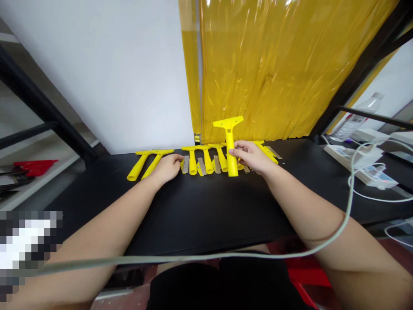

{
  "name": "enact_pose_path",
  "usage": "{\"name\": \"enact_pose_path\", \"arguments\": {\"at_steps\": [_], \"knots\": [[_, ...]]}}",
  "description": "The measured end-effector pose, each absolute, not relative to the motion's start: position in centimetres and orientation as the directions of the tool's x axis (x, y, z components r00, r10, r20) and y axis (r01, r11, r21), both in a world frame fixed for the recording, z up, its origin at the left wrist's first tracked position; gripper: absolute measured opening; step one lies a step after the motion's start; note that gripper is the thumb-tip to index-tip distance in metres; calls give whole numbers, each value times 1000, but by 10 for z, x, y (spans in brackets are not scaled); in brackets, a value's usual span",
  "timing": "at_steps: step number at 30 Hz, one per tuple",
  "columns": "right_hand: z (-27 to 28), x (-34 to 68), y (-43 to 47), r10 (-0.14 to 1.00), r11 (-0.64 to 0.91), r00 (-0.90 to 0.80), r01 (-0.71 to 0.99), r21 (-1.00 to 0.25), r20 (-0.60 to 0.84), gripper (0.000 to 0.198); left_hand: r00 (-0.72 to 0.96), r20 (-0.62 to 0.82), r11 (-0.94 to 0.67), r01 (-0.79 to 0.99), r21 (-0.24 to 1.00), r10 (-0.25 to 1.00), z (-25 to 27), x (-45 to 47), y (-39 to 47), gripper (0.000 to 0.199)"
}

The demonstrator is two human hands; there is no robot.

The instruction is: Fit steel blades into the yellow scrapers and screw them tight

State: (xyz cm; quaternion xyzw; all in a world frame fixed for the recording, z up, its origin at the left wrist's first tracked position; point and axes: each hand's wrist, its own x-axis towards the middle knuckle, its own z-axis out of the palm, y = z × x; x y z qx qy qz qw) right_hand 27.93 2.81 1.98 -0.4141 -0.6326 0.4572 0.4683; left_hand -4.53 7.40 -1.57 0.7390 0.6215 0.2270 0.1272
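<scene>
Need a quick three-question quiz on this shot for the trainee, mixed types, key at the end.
1. Which hand holds a handle upright? A) left B) right C) neither
2. True or false: in the picture, a bottle is right of the other handles.
3. Fill in: the grey strips lie among the handles on a ____ table.

Key: 1. B, the right hand; 2. True; 3. black.
</scene>
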Motion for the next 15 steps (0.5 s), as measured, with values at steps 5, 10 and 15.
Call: {"name": "enact_pose_path", "arguments": {"at_steps": [5, 10, 15], "knots": [[16, 276, 27, 950, 211, -261, 121, -970, 174, 37, 74, 266, -206, 833, 513, 961, -5, -47, 66, 40], [14, 260, 20, 915, 195, -371, 64, -979, 158, 42, 185, 313, -360, 584, 727, 932, 10, -29, 39, 35], [9, 241, 8, 837, 269, -498, 16, -963, 226, 41, 469, 196, -306, 170, 937, 861, 14, 6, 7, 48]]}}
